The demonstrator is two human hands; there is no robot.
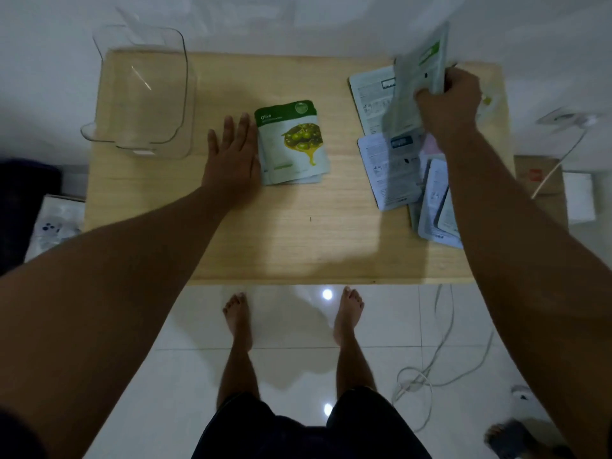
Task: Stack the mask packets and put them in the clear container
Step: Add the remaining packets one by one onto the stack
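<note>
A small stack of mask packets, a green olive one on top, lies mid-table. My left hand rests flat and open on the table against the stack's left edge. My right hand is at the table's far right, shut on a blurred grey-green mask packet lifted off the surface. Several loose packets lie scattered under and beside that hand, back sides up. The clear container stands empty at the table's far left corner.
The wooden table stands against a white wall. My bare feet are on white tiles below its near edge. White cables trail on the floor at the right, beside a cardboard box. Another person's foot shows at the bottom right.
</note>
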